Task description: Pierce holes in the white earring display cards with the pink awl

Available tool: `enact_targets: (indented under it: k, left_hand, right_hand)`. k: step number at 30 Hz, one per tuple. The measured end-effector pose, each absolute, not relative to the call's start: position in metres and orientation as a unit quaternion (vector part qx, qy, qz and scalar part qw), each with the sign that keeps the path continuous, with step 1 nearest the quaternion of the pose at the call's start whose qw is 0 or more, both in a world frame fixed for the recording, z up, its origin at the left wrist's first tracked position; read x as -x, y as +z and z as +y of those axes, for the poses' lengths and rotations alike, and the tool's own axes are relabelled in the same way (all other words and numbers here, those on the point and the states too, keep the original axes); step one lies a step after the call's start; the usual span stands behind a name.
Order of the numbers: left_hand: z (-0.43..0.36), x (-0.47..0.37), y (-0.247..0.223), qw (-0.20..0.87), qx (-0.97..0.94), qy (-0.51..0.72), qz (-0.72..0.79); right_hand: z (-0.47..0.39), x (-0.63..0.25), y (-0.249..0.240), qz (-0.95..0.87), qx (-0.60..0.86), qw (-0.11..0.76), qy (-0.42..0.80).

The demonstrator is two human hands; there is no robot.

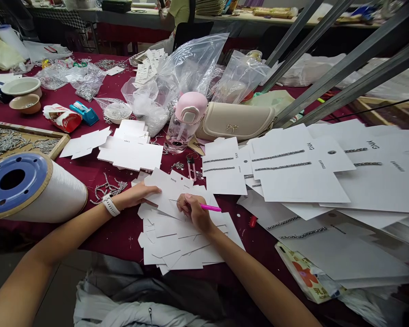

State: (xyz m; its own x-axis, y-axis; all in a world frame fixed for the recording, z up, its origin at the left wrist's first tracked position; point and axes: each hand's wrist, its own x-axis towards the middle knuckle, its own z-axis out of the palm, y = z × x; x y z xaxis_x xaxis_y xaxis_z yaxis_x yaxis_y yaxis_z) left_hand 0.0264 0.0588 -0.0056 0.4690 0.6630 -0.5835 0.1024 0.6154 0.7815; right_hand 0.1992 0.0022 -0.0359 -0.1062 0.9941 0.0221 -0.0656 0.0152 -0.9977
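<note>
My left hand point(139, 193) pinches the left edge of a white earring card point(170, 185) printed with MNG. In my right hand point(196, 211) is a pink-handled tool point(210, 207) with a thin needle-like tip, which points left over the card. Whether the tip touches the card I cannot tell. Beneath both hands lies a loose pile of white cards point(177, 247). A small heap of silver chain pieces point(109, 188) rests beside my left wrist. To the right are stacked cards point(282, 181), several bearing two dark silver chain strips each.
A large thread spool point(61, 193) stands at the left, near a wooden tray point(59, 144) of chains. Behind the cards are a pink-lidded bottle point(191, 109), a beige bag point(238, 120) and plastic bags point(194, 59). Metal bars point(313, 68) slant across the right. Another person point(179, 13) is at the back.
</note>
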Motion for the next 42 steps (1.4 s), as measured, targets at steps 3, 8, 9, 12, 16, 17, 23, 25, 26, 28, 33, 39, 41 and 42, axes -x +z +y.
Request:
enact_targets:
  k: [3,8,9,12,16,17,23,25,26,28,33,39,41,42]
  left_hand:
    - [0.059,-0.027,-0.006,0.759,-0.397,0.186,0.482]
    - [0.059,-0.027,-0.006,0.76,-0.397,0.186,0.48]
    - [0.059,-0.027,-0.006,0.759,-0.395,0.186,0.482]
    - [0.058,-0.025,-0.003,0.762,-0.396,0.183,0.479]
    - [0.058,-0.024,0.003,0.772,-0.401,0.175,0.462]
    - [0.058,-0.024,0.003,0.773,-0.401,0.175,0.459]
    - [0.058,-0.023,-0.003,0.757,-0.415,0.179,0.472]
    - [0.058,-0.024,-0.004,0.75,-0.418,0.178,0.481]
    - [0.058,-0.024,-0.005,0.749,-0.419,0.177,0.481]
    - [0.058,-0.024,-0.004,0.75,-0.421,0.177,0.479]
    - [0.058,-0.025,-0.004,0.747,-0.431,0.172,0.477]
    - [0.058,-0.024,-0.005,0.747,-0.432,0.178,0.473]
    - [0.059,-0.024,-0.005,0.747,-0.431,0.176,0.475]
    - [0.059,-0.024,-0.005,0.748,-0.43,0.175,0.475]
  right_hand:
    - [0.003,-0.199,-0.04,-0.553,0.456,0.471,0.514]
    - [0.003,-0.199,-0.043,-0.594,0.46,0.439,0.492]
    - [0.002,-0.199,-0.042,-0.588,0.459,0.446,0.494]
    - [0.002,-0.201,-0.038,-0.537,0.451,0.487,0.522]
    - [0.001,-0.202,-0.034,-0.474,0.438,0.521,0.559]
    - [0.001,-0.202,-0.033,-0.466,0.435,0.525,0.564]
    - [0.003,-0.205,-0.036,-0.417,0.438,0.571,0.556]
    - [0.005,-0.206,-0.036,-0.39,0.443,0.588,0.553]
    - [0.006,-0.206,-0.036,-0.387,0.444,0.583,0.56]
    - [0.007,-0.205,-0.035,-0.404,0.443,0.551,0.58]
    - [0.007,-0.202,-0.034,-0.43,0.445,0.522,0.587]
    - [0.006,-0.202,-0.034,-0.442,0.451,0.51,0.584]
    - [0.006,-0.202,-0.034,-0.445,0.452,0.509,0.582]
    - [0.006,-0.202,-0.035,-0.446,0.453,0.508,0.581]
